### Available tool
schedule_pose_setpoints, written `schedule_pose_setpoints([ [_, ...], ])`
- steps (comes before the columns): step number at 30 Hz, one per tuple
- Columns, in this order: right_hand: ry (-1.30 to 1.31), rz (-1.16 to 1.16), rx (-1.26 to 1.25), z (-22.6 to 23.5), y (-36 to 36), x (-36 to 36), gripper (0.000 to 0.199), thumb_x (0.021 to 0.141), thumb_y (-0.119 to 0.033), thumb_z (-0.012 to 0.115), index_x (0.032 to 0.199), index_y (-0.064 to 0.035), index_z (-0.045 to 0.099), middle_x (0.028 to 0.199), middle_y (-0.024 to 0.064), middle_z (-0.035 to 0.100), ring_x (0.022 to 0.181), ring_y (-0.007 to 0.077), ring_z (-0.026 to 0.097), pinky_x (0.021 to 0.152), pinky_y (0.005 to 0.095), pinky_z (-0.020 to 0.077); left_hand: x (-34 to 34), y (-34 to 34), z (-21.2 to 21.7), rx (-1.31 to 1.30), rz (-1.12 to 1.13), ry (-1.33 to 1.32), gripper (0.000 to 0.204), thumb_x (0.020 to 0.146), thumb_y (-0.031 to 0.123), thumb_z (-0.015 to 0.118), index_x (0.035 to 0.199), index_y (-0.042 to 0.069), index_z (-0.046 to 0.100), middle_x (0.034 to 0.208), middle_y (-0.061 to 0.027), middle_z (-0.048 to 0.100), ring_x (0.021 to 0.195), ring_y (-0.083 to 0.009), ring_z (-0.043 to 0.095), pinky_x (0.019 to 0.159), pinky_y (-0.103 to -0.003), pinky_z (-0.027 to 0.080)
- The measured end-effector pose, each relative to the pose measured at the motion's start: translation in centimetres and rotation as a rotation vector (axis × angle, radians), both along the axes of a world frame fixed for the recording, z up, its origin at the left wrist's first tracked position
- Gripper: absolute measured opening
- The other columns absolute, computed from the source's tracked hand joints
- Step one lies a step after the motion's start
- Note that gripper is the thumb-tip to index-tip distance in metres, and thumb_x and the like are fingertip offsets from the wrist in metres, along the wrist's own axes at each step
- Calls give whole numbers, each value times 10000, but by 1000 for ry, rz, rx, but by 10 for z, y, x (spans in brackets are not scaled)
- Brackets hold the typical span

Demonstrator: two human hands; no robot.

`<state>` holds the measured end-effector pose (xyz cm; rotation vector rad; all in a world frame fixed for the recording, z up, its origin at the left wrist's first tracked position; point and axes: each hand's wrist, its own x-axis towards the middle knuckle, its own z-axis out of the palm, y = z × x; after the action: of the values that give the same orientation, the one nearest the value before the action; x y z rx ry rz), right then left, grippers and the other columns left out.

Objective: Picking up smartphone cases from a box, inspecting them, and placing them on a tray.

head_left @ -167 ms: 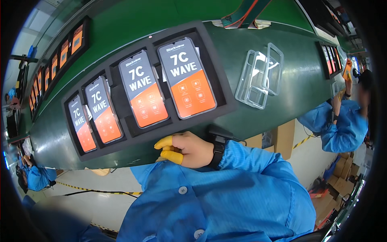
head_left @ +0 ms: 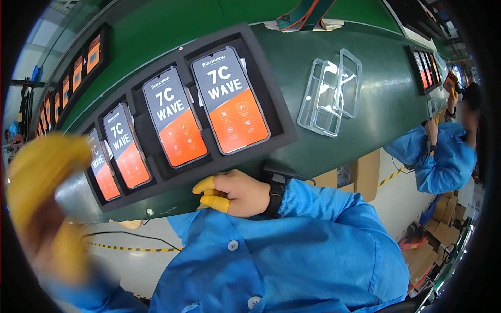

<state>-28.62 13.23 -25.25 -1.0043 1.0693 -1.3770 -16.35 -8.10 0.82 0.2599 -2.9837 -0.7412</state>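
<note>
The right hand (head_left: pixel 235 194), yellow cots on two curled fingers, holds the near edge of the black foam tray (head_left: pixel 279 122) of orange-and-grey-screened phones (head_left: pixel 230 100). The blurred left hand (head_left: pixel 44 208) is raised left of the tray; its grip cannot be told. Clear plastic phone cases (head_left: pixel 330 97) lie right of the tray.

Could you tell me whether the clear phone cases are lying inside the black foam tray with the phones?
No, the clear phone cases lie on the green belt, to the right of the black foam tray.
</note>
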Motion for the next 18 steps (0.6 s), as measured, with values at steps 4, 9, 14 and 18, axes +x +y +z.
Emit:
schedule_pose_setpoints([
  [4,78,-54,66,4,10,-16,232,898,-84,635,1093,35,590,897,171,665,765,233,683,688,315,541,-77,19,-101,-238,-215,45,595,615,124,809,1169,41,608,1212,-139,587,1165,-360,522,1003,-468,405],
  [9,36,-24,61,5,6,-15,219,890,-74,638,1078,26,591,905,171,660,777,240,682,693,313,541,-74,22,-138,-234,-212,-58,624,631,113,798,1206,11,576,1269,-143,564,1239,-378,482,1056,-500,354],
  [14,50,-30,42,4,5,-15,211,893,-69,635,1076,26,589,912,171,656,767,241,683,689,316,543,-71,19,-143,-296,-192,-84,598,672,130,780,1221,18,570,1288,-130,562,1266,-369,466,1075,-496,341],
  [18,30,-14,65,7,6,-16,213,907,-80,624,1086,28,582,913,172,655,779,242,693,694,320,552,-72,18,-143,-294,-197,-63,589,675,118,778,1218,18,572,1278,-120,570,1268,-365,465,1072,-490,349],
])
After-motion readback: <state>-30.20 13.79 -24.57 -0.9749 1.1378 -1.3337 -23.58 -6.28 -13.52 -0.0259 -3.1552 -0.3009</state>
